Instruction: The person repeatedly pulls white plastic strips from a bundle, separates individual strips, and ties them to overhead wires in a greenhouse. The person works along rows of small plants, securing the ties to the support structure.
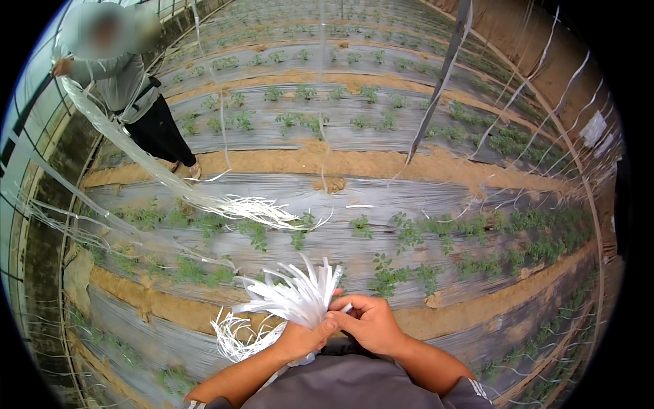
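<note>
My left hand [306, 337] is closed around a thick bundle of white plastic strips [296, 291], held close in front of my waist. The cut ends fan out above the fist, and loose loops of thinner white strands [237, 332] hang to its left. My right hand [370, 322] meets the bundle from the right. Between its thumb and forefinger it pinches the end of one white strip [347, 308]. Both thumbs are close together, and the lower part of the bundle is partly hidden behind my left hand and forearm.
A person [127, 87] at the upper left holds a long bundle of white strips [153, 158] trailing over the film-covered beds. Young plants [409, 230] grow in rows through the plastic film [337, 245]. A grey post [439, 82] and several hanging strips [323, 76] stand ahead.
</note>
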### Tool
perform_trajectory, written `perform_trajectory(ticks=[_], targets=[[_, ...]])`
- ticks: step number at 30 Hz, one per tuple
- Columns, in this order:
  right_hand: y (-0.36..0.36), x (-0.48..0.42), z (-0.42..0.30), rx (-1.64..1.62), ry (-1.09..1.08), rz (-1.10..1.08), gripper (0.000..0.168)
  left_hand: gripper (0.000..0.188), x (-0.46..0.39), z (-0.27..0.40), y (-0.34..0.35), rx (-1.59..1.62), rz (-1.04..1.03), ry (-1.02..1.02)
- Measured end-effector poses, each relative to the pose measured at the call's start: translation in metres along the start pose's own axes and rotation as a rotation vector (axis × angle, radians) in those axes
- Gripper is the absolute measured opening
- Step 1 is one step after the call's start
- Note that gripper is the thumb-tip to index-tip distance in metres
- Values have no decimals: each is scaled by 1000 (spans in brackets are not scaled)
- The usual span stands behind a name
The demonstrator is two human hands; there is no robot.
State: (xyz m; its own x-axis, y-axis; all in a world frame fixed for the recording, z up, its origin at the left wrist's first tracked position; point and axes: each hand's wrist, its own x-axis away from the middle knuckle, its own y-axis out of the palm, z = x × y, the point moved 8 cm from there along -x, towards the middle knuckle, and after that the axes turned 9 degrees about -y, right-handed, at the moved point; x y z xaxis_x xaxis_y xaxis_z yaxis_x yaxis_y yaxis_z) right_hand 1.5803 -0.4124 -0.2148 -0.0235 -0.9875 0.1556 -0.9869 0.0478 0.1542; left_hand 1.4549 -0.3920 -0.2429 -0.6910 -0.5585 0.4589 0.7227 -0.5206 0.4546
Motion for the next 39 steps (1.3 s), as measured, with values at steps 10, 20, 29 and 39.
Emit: perform_trajectory(ticks=[10, 20, 29, 39], targets=[[-108, 32, -42, 18, 11, -258, 28, 50, -32, -19, 109, -135, 290, 1], [-125, 8, -83, 51, -174, -86, 42, 42, -36, 6, 105, 152, 97, -34], [-39, 6, -56, 330, -112, -445, 17, 38, -22, 93, 55, 485, 168, 386], [-14, -8, -51, 315, -264, -391, 11, 29, -6, 100, 29, 597, 184, 520]])
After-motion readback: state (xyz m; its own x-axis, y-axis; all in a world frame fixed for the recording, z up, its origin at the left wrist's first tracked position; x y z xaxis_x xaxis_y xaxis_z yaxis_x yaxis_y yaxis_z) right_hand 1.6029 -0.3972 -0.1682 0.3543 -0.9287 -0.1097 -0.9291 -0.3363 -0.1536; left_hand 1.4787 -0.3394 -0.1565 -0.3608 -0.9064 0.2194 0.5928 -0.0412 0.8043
